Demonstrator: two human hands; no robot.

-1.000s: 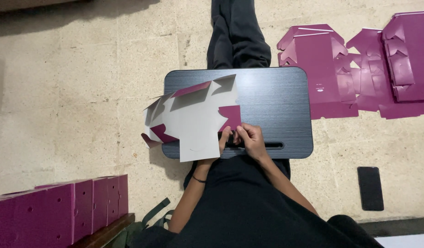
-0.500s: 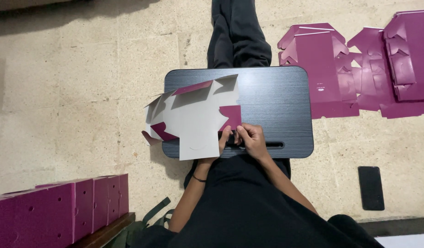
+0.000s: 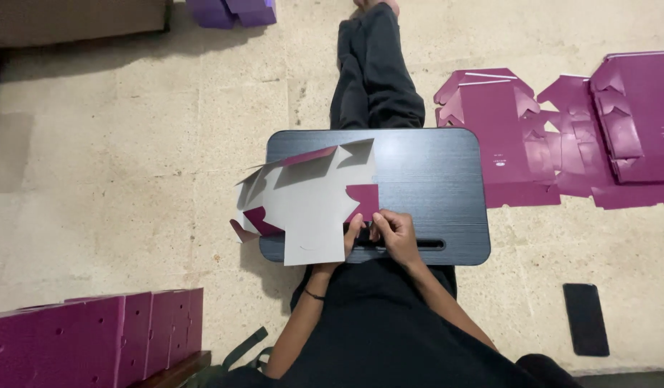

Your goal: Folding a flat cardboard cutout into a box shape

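Here, a person sits on a pale stone floor (image 3: 130,179) with a dark lap tray (image 3: 432,172) across the legs, and both hands meet near the tray's edge at about 6 o'clock. The left hand (image 3: 352,237) pinches the lower right edge of a flat cardboard box blank (image 3: 310,208), fingers curled over the grey side with the thumb beneath it, so it is grasping the blank. The right hand (image 3: 395,233) sits just beside it, touching it, fingers bent around a small purple flap (image 3: 363,200) of the same blank; the grip looks closed on that flap, though the fingertips themselves are hidden. The blank lies grey side up (its purple face shows only where flaps fold over), covering the tray's left half and hanging past its edge at 9 o'clock. A slot handle (image 3: 425,245) in the tray lies just right of the right hand. At 2 o'clock from the tray, more flat purple blanks (image 3: 562,136) are spread out on the floor, overlapping one another. At 7 o'clock stands a row of folded purple boxes (image 3: 94,338). A black phone (image 3: 585,318) lies face down on the floor at 4 o'clock, well apart from the hands.
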